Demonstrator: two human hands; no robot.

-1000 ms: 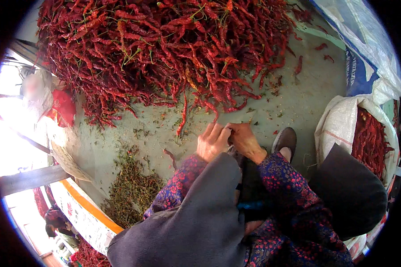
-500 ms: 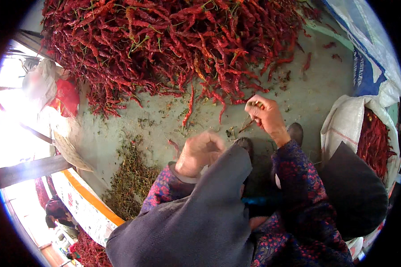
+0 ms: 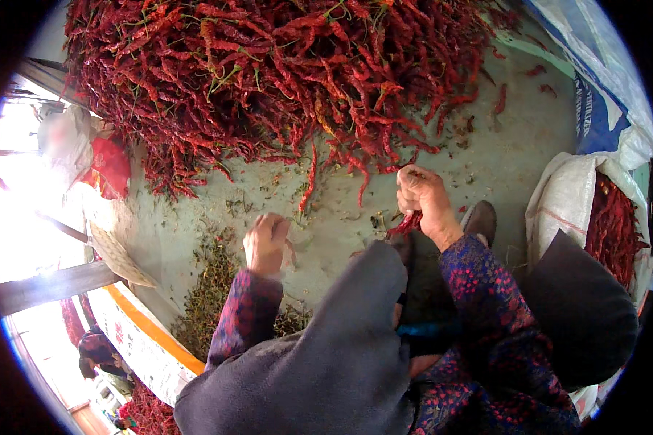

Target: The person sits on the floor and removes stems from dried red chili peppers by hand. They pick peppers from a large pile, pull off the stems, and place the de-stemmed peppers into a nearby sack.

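A large heap of dried red chili peppers spreads over the floor in front of me. My right hand is closed in a fist just below the heap's near edge. Wrinkled red chili peppers stick out from under its fingers. My left hand is raised above the floor beside the pile of stems, its fingers curled in. Whatever those fingers may hold is hidden and slightly blurred. The small pile of greenish-brown stems lies near my left forearm.
A white woven sack full of red chilies stands at the right. Behind it hangs blue and white sheeting. At the left are a wooden beam and an orange-edged white sack. Another person is at the lower left.
My left hand has swung left and outward, away from my lap, to beside the stem pile. My right hand has lowered slightly, and red chilies now show beneath its fingers.
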